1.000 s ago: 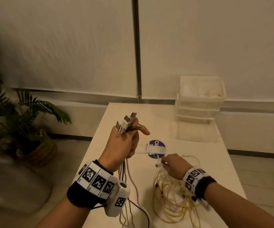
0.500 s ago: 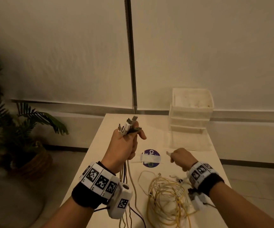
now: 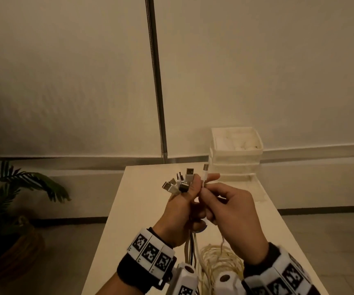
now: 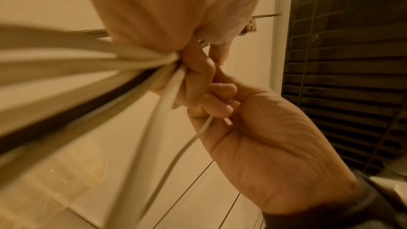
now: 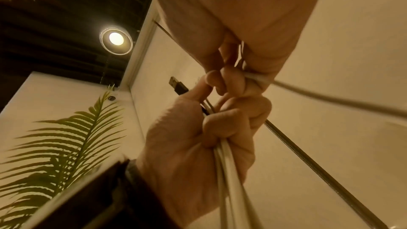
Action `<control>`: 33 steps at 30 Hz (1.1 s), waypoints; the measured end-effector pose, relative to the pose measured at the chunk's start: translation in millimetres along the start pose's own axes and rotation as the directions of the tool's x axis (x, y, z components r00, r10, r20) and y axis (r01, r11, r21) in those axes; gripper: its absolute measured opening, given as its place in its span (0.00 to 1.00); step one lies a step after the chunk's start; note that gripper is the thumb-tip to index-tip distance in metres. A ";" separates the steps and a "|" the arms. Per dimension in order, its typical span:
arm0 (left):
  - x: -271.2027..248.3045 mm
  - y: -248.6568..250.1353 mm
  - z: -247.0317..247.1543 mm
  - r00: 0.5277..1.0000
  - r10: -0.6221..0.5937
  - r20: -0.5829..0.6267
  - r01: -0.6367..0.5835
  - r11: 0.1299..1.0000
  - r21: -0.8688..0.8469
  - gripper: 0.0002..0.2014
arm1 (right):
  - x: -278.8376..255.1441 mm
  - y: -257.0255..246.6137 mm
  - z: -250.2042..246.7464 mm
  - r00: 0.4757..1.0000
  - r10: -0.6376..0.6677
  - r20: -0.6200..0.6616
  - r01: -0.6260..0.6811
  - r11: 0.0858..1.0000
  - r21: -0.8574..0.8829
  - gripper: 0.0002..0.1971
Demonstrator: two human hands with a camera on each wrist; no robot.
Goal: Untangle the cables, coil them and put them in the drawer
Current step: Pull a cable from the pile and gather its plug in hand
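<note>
My left hand [image 3: 187, 199] is raised over the table and grips a bundle of white and black cables [image 3: 191, 245], whose USB plugs [image 3: 181, 180] fan out above its fist. My right hand [image 3: 207, 189] is pressed against it and pinches a thin white cable; that cable's plug [image 3: 205, 171] stands up by the left index finger. In the left wrist view the thin cable [image 4: 187, 145] hangs down from the right hand's [image 4: 253, 128] curled fingers. In the right wrist view the left hand [image 5: 198, 137] clasps the bundle [image 5: 231, 171] beside a black plug [image 5: 177, 85]. A yellowish cable tangle [image 3: 220, 262] lies on the table [image 3: 142, 209].
A white stacked drawer unit [image 3: 235, 150] stands at the table's far right corner, its top tray open. A potted palm [image 3: 12, 199] stands on the floor to the left. A dark vertical strip [image 3: 157, 81] runs down the wall behind the table.
My right hand has lifted off the table with a white cable end and come up against my left hand. The left hand holds its bundle as before. The view has tilted upward.
</note>
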State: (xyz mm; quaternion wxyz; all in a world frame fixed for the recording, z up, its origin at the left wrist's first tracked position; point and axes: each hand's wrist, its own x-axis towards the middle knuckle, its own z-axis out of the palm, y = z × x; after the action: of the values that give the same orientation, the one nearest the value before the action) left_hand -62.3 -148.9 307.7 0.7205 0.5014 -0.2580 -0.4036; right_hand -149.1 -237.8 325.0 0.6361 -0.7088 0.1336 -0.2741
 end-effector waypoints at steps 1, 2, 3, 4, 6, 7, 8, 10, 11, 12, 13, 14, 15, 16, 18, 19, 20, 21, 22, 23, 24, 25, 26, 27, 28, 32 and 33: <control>-0.8 1.2 -2.3 1.000 -0.006 0.023 0.006 1.000 -0.013 0.29 | -0.8 -1.8 3.2 1.000 0.002 -0.023 -0.001 1.000 0.007 0.07; -1.5 2.5 -4.7 0.999 -0.008 0.036 0.008 1.000 -0.016 0.30 | -2.0 -3.8 6.6 0.999 0.002 -0.046 -0.002 1.000 0.010 0.06; -1.8 3.6 -6.9 0.999 -0.007 0.042 0.007 1.000 -0.016 0.31 | -2.6 -5.0 8.8 0.998 0.005 -0.060 -0.004 1.000 0.013 0.06; -2.7 4.7 -9.2 0.999 -0.004 0.048 0.005 1.000 -0.012 0.31 | -3.0 -5.6 10.5 0.998 0.010 -0.064 -0.009 1.000 0.013 0.06; -4.5 6.2 -11.6 0.998 0.001 0.061 -0.002 1.000 0.007 0.28 | -1.7 -4.3 11.5 0.998 0.022 -0.058 -0.022 1.000 -0.001 0.06; -6.5 6.8 -11.5 0.998 0.005 0.065 -0.007 1.000 0.029 0.26 | -1.7 -3.6 12.0 0.998 0.015 -0.055 -0.016 1.000 -0.017 0.06; -7.0 7.3 -10.9 0.998 0.014 0.065 -0.017 0.999 0.051 0.24 | -1.3 -2.5 11.9 0.998 -0.010 -0.055 0.007 0.999 -0.052 0.07; -6.2 6.6 -6.0 0.999 0.033 0.043 -0.036 0.997 0.072 0.23 | -2.0 0.1 10.8 0.993 -0.104 -0.051 0.092 0.975 -0.202 0.08; -4.8 6.0 -2.6 0.999 0.036 0.033 -0.038 0.997 0.074 0.22 | -3.0 1.0 10.0 0.988 -0.146 -0.048 0.127 0.950 -0.286 0.09; -3.4 5.2 2.0 0.999 0.035 0.030 -0.037 0.997 0.073 0.22 | -4.3 2.0 7.4 0.984 -0.170 -0.049 0.144 0.929 -0.340 0.10; -2.0 4.9 5.7 0.999 0.033 0.031 -0.036 0.997 0.074 0.21 | -4.7 2.3 4.6 0.983 -0.173 -0.052 0.145 0.925 -0.351 0.10; -1.0 4.4 10.5 0.999 0.033 0.027 -0.035 0.996 0.080 0.20 | -4.8 2.5 -0.1 0.984 -0.169 -0.048 0.142 0.928 -0.345 0.11; -0.5 4.2 13.6 0.999 0.031 0.017 -0.033 0.995 0.095 0.19 | -4.0 2.7 -3.9 0.986 -0.161 -0.040 0.139 0.933 -0.333 0.11; -0.2 4.3 17.2 1.000 0.031 0.002 -0.031 0.993 0.117 0.17 | -3.0 2.8 -8.0 0.988 -0.154 -0.029 0.137 0.939 -0.315 0.11; 1.5 4.6 23.8 0.998 0.047 -0.035 -0.040 0.986 0.164 0.17 | -1.8 2.6 -15.8 0.992 -0.128 -0.008 0.121 0.958 -0.261 0.10; 3.2 5.5 26.4 0.996 0.061 -0.061 -0.049 0.982 0.185 0.18 | -2.3 1.7 -18.9 0.993 -0.119 0.003 0.117 0.967 -0.225 0.09; 5.0 7.7 27.4 0.992 0.079 -0.097 -0.059 0.979 0.196 0.19 | -4.0 1.4 -21.1 0.993 -0.115 0.019 0.117 0.976 -0.186 0.07; 7.1 11.3 26.6 0.983 0.110 -0.149 -0.080 0.978 0.194 0.20 | -6.5 1.6 -23.5 0.992 -0.115 0.045 0.120 0.981 -0.155 0.06; 9.1 16.6 24.9 0.966 0.155 -0.207 -0.117 0.976 0.186 0.21 | -9.3 2.6 -26.7 0.990 -0.112 0.084 0.123 0.983 -0.139 0.05; 11.1 23.4 20.4 0.943 0.205 -0.260 -0.163 0.971 0.175 0.22 | -12.0 4.4 -30.3 0.986 -0.099 0.135 0.118 0.983 -0.139 0.05; 12.1 31.2 15.1 0.921 0.249 -0.299 -0.213 0.966 0.147 0.22 | -14.4 8.6 -34.8 0.979 -0.074 0.188 0.103 0.983 -0.150 0.06; 12.6 40.7 8.3 0.906 0.280 -0.317 -0.264 0.960 0.093 0.22 | -14.7 15.0 -40.1 0.971 -0.041 0.236 0.083 0.982 -0.170 0.08; 11.9 51.4 1.6 0.897 0.298 -0.326 -0.308 0.951 0.022 0.22 | -14.1 22.9 -46.9 0.961 0.000 0.277 0.057 0.978 -0.200 0.09; 10.2 62.0 -5.6 0.892 0.309 -0.331 -0.342 0.939 -0.045 0.22 | -12.6 32.0 -55.1 0.950 0.043 0.308 0.033 0.970 -0.239 0.11; 7.1 73.3 -12.5 0.888 0.323 -0.326 -0.369 0.925 -0.088 0.22 | -9.9 42.4 -63.0 0.939 0.080 0.333 0.017 0.961 -0.277 0.12; -12.2 107.9 -31.1 0.833 0.443 -0.332 -0.445 0.892 0.076 0.22 | 2.9 78.9 -89.3 0.928 0.155 0.339 -0.022 0.931 -0.364 0.15; -17.2 111.6 -32.2 0.817 0.471 -0.334 -0.453 0.881 0.134 0.22 | 5.4 82.5 -92.7 0.929 0.156 0.336 -0.024 0.931 -0.365 0.15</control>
State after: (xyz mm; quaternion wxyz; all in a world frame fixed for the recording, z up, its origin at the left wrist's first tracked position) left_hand -10.6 -98.8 400.4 0.8189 0.5060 -0.2464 -0.1127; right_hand -183.4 -330.3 249.5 0.5235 -0.8428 0.0951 -0.0811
